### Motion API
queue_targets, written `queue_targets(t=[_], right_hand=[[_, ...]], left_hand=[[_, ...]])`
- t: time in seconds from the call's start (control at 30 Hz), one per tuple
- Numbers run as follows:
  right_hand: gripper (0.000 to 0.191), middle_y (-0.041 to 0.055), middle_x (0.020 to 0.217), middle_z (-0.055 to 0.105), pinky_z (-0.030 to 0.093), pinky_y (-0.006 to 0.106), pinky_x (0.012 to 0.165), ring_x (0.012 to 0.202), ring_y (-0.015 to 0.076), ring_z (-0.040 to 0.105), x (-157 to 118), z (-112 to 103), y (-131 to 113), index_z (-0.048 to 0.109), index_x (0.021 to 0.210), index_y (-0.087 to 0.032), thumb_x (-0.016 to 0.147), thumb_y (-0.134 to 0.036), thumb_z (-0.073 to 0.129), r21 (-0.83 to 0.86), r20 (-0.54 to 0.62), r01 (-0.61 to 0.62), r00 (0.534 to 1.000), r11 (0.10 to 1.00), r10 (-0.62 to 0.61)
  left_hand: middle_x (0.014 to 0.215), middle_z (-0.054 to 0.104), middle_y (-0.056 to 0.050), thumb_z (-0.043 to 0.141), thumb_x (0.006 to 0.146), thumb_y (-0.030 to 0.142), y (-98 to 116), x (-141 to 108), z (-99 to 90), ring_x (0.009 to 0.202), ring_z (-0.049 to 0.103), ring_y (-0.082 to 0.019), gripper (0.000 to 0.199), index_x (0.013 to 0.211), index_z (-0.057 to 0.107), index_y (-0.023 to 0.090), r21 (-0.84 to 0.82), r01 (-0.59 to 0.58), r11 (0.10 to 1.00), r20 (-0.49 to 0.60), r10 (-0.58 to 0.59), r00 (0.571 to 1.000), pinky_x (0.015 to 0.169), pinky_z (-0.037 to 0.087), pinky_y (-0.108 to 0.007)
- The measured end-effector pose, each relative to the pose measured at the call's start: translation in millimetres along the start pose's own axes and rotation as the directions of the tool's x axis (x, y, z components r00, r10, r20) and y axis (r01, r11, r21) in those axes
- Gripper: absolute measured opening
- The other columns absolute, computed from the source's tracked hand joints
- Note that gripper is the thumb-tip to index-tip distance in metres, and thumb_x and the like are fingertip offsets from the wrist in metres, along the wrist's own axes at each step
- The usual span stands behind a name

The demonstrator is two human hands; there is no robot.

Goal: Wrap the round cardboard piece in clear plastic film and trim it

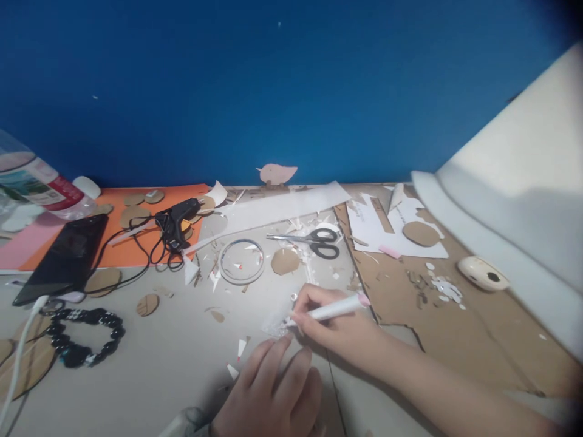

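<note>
A white marker pen with a pink end (pixel 339 307) is gripped in my right hand (pixel 316 321), its tip pointing down at a small, clear-looking piece (pixel 274 328) on the table. What that piece is I cannot make out. Beside it, palm down, lies my left hand (pixel 276 385), its fingers bent but apart and the fingertips at the piece's near edge. Thin white scraps with red tips (pixel 241 348) are to the left of this hand. Beyond both hands are a cut cardboard disc (pixel 285 261), scissors with black handles (pixel 322 241) and a roll of clear tape (pixel 241 261).
A black glue gun (pixel 175 223) with its cord rests on orange paper (pixel 119 200). At left are a phone (pixel 64 258), a beaded bracelet (pixel 86 335) and a bottle (pixel 43 185). Cardboard (pixel 460 337) with paper scraps covers the right side. A blue wall (pixel 291 91) stands behind.
</note>
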State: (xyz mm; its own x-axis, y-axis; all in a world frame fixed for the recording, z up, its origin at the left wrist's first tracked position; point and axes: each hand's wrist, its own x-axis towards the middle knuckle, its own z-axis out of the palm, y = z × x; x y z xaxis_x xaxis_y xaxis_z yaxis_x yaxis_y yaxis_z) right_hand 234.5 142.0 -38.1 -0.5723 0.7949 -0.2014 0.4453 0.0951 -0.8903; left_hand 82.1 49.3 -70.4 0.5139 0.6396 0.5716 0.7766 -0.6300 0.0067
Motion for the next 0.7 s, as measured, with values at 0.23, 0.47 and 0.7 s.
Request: queue_targets(t=[0.23,0.47,0.7], right_hand=[[0.016,-0.0033,0.067,0.058,0.037,0.022,0.057,0.063,0.011,0.051,-1.7,-0.4,-0.2,0.052,0.076,-0.019,0.084,-0.033,0.054,0.042,0.033,-0.016,0.999,0.999,0.014],[0.017,-0.0037,0.066,0.057,0.038,0.022,0.056,0.062,0.0106,0.051,-1.4,0.1,-1.3,0.052,0.075,-0.019,0.084,-0.033,0.055,0.04,0.006,-0.002,1.0,0.999,0.002],[0.018,-0.0028,0.065,0.059,0.038,0.021,0.054,0.061,0.0107,0.052,-1.6,0.4,-1.3,0.053,0.075,-0.019,0.084,-0.034,0.056,0.07,0.005,-0.012,1.0,0.998,0.011]], left_hand=[[0.098,0.061,-0.003,0.045,0.084,0.04,-1.5,0.3,-4.4,0.095,0.052,-0.025,0.029,0.089,0.064,0.019,-0.007,-0.012,1.0,0.054,0.013,0.998,0.084,0.032,-0.039],[0.102,0.059,-0.004,0.048,0.082,0.042,-0.2,0.8,-6.3,0.096,0.051,-0.025,0.029,0.091,0.063,0.019,-0.012,-0.016,1.0,0.079,0.016,0.997,0.085,0.032,-0.04],[0.104,0.059,-0.005,0.05,0.082,0.043,-0.5,1.2,-9.1,0.099,0.05,-0.026,0.03,0.094,0.063,0.019,-0.021,0.0,1.0,0.135,0.003,0.991,0.086,0.032,-0.04]])
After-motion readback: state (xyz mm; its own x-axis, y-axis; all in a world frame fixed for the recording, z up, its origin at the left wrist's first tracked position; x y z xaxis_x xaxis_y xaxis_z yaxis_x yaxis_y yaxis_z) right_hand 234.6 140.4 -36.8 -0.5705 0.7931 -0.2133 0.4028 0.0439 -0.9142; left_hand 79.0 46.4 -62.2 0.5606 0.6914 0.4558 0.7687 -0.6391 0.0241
